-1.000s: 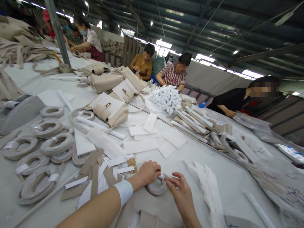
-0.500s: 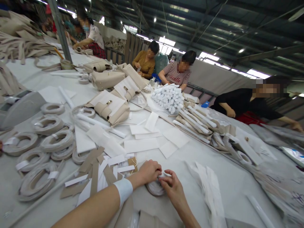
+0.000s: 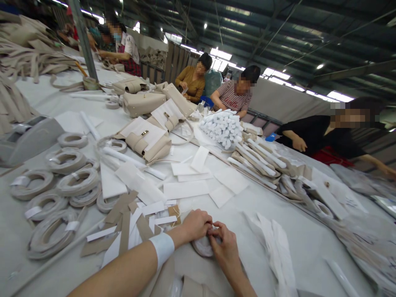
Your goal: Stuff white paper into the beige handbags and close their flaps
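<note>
Right hand [image 3: 225, 244] has closed in on left hand [image 3: 195, 225] vs 1 s ago; fingertips now meet at the coiled strap [image 3: 202, 247]. Left: fingers curled tight, pinching the coil's far edge. Right: half-curled, thumb and index at the same spot; can't tell if they grip. Coil sits on the table [image 3: 309, 231] under both hands, partly hidden. Cut strips [image 3: 125, 233] left of it, white sheets [image 3: 187, 189] beyond, white crumpled material [image 3: 275, 247] to the right.
</note>
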`<state>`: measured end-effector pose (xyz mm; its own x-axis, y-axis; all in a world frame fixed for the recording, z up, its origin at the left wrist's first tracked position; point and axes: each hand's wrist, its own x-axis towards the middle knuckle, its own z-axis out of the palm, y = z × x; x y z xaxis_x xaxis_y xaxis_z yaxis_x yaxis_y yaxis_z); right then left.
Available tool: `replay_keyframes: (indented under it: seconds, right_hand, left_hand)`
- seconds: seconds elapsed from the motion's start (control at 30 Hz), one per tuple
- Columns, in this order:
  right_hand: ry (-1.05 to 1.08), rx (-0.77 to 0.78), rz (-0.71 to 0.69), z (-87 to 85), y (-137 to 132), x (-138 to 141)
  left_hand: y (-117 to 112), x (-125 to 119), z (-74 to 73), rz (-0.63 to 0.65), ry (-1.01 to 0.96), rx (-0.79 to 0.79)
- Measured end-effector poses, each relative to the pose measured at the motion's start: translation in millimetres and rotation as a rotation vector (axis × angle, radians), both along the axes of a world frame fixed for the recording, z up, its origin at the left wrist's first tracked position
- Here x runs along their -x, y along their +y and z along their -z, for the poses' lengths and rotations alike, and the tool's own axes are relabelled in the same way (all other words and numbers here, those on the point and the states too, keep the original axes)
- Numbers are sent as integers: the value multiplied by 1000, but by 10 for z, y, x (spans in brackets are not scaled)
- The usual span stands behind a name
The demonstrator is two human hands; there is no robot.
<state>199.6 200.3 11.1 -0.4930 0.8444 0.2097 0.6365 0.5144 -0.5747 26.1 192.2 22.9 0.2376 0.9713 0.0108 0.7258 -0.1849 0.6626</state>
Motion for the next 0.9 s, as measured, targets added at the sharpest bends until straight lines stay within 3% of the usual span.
replay_keyframes:
  seconds: [0.1, 0.2, 0.6, 0.9]
  right_hand:
    - [-47, -193, -31, 64, 7, -18]
    - [-75, -289, -57, 95, 2, -10]
    - [-70, -262, -15, 197, -45, -5]
    - [-93, -423, -111, 219, -9, -40]
  left_hand:
    - [-4, 3, -5, -6, 7, -5]
    - [-5, 7, -10, -9, 15, -4]
    - [9, -16, -2, -5, 23, -11]
    - [-12, -12, -47, -9, 39, -7]
